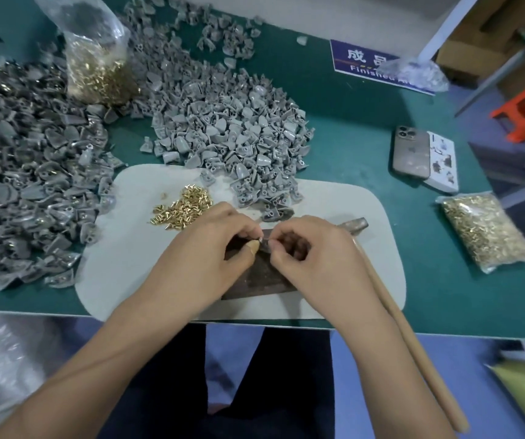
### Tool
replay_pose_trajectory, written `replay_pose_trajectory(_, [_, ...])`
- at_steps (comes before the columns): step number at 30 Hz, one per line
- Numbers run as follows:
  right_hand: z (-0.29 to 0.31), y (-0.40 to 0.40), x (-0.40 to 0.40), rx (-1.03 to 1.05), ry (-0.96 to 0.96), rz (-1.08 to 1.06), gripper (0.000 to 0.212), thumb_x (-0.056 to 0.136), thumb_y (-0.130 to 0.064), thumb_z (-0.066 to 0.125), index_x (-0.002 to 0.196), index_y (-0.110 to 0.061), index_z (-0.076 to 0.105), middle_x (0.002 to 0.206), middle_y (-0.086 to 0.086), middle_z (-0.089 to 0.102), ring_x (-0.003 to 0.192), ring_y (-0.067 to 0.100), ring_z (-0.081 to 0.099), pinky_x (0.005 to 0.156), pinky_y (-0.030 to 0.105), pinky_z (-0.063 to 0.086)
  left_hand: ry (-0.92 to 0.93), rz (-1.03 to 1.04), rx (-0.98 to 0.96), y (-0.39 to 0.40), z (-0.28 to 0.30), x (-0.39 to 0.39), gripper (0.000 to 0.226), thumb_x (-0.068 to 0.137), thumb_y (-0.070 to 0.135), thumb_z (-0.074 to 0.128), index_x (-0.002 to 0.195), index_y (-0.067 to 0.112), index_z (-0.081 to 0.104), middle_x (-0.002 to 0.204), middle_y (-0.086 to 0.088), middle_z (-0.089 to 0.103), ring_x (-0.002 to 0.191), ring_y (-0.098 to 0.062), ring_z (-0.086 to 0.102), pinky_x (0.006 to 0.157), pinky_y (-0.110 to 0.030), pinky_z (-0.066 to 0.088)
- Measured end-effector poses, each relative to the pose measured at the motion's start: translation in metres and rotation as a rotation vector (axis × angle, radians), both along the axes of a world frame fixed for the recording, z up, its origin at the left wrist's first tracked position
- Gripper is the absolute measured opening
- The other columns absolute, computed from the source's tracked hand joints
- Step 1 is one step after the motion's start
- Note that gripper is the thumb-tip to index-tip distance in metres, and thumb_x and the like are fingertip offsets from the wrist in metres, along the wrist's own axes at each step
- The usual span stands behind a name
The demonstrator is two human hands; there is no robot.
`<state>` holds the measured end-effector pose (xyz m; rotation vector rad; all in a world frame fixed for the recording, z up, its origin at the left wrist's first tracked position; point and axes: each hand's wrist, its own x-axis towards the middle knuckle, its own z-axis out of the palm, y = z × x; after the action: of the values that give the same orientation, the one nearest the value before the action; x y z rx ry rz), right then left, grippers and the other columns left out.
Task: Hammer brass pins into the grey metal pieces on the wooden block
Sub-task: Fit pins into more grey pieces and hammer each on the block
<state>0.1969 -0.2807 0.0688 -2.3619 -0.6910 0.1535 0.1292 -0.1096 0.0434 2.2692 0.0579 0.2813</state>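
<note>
— So, what has she got between her fingers?

— Both hands meet over the dark wooden block [254, 277]. The left hand [210, 245] and the right hand [311, 248] have their fingertips curled in, pinching one small grey metal piece [263, 245] right on the block's top. It could be that a pin is already in it; it is too small and too covered to tell.

— And the block itself?

— Worn, brown, flat-faced, lying on a pale mat [121, 267] with rounded corners, on the green table [349, 147].

— Where are the pins?

— A loose heap of short, shiny brass pins [182, 209] sits on the mat just beyond the left hand. More fill a clear plastic bag [99, 68] at the back and a sealed bag [486, 232] to the right.

— The hammer?

— Lying beside the right hand, untouched: a dull metal head [354, 224] and a long, smooth wooden handle [413, 337] running under the right forearm past the table edge.

— Anything crowding her?

— Matte, shield-shaped grey castings everywhere: one pile [232, 134] spills onto the mat's far edge, a bigger pile [26, 172] spreads on the left. A phone [411, 152] lies face down at the right, well apart, partly on a white card [443, 163].
</note>
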Motion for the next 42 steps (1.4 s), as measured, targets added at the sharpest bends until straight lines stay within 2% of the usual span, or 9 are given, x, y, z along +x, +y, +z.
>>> replay_pose_trajectory(7, [0.012,0.008,0.005,-0.183,-0.137,0.113,0.008,0.083,-0.024,0.067,0.076,-0.022,0.066,0.068,-0.007,0.053,0.071,0.018,0.052,0.068,0.041,0.051,-0.016,-0.014,0.007,0.003,-0.004,0.001,0.012,0.087,0.017,0.071,0.098,0.024,0.071,0.094,0.013,0.055,0.088,-0.001,0.053,0.077,-0.023,0.042])
replay_pose_trajectory(13, [0.016,0.011,0.006,-0.224,-0.144,0.171,0.011,0.085,-0.023,0.066,0.074,-0.021,0.065,0.071,-0.003,0.055,0.074,0.022,0.053,0.07,0.042,0.05,-0.035,-0.026,0.008,0.003,-0.01,-0.001,0.013,0.089,0.019,0.072,0.102,0.023,0.072,0.097,0.013,0.055,0.094,-0.003,0.054,0.083,-0.024,0.044])
replay_pose_trajectory(18, [0.018,0.012,0.004,-0.219,-0.155,0.194,0.014,0.086,-0.021,0.065,0.072,-0.022,0.064,0.07,-0.005,0.052,0.075,0.022,0.053,0.069,0.042,0.049,-0.043,0.018,-0.04,0.001,-0.011,-0.002,0.014,0.087,0.015,0.074,0.099,0.024,0.074,0.093,0.011,0.057,0.086,0.005,0.053,0.074,-0.009,0.036])
replay_pose_trajectory(23, [0.013,0.005,0.002,-0.136,-0.143,0.166,0.013,0.088,-0.019,0.066,0.075,-0.019,0.067,0.069,-0.006,0.052,0.075,0.019,0.053,0.068,0.043,0.049,-0.037,0.0,-0.024,0.006,-0.006,0.003,0.013,0.087,0.02,0.075,0.096,0.029,0.077,0.09,0.012,0.058,0.089,-0.003,0.057,0.08,-0.03,0.048])
replay_pose_trajectory(26, [0.008,0.007,-0.005,-0.12,-0.239,0.129,0.022,0.086,-0.016,0.067,0.069,-0.021,0.055,0.067,-0.009,0.045,0.073,0.015,0.047,0.062,0.041,0.048,-0.027,0.013,-0.005,0.005,-0.007,0.002,0.013,0.088,0.023,0.073,0.098,0.031,0.076,0.091,0.012,0.058,0.09,-0.009,0.059,0.078,-0.041,0.051])
replay_pose_trajectory(28, [0.004,0.007,-0.006,-0.085,-0.269,0.093,0.028,0.085,-0.014,0.069,0.067,-0.021,0.049,0.064,-0.009,0.042,0.07,0.013,0.043,0.06,0.039,0.046,-0.021,0.021,0.004,0.004,-0.008,0.0,0.013,0.089,0.025,0.072,0.099,0.032,0.074,0.092,0.012,0.057,0.091,-0.01,0.059,0.077,-0.043,0.052])
replay_pose_trajectory(31, [-0.004,0.003,-0.005,0.04,-0.145,0.054,0.016,0.083,-0.009,0.072,0.069,-0.014,0.066,0.058,-0.004,0.046,0.065,0.015,0.046,0.063,0.033,0.043,-0.022,0.028,0.016,0.004,-0.01,-0.001,0.012,0.09,0.03,0.07,0.1,0.036,0.072,0.094,0.014,0.056,0.092,-0.008,0.058,0.077,-0.043,0.052])
replay_pose_trajectory(35, [-0.006,0.002,-0.005,0.102,-0.057,0.035,0.016,0.084,-0.009,0.073,0.07,-0.017,0.069,0.055,-0.002,0.047,0.063,0.017,0.046,0.061,0.02,0.035,-0.015,0.023,0.007,0.004,-0.01,-0.001,0.011,0.09,0.033,0.069,0.101,0.037,0.072,0.095,0.013,0.055,0.092,-0.007,0.058,0.078,-0.042,0.051])
replay_pose_trajectory(42, [-0.008,0.001,-0.004,0.106,-0.027,0.039,0.017,0.083,-0.011,0.072,0.07,-0.019,0.066,0.056,0.0,0.048,0.061,0.016,0.046,0.059,0.02,0.035,-0.044,0.006,0.095,0.002,-0.009,-0.003,0.011,0.093,0.037,0.064,0.103,0.036,0.067,0.099,0.017,0.056,0.095,-0.003,0.056,0.073,-0.038,0.052])
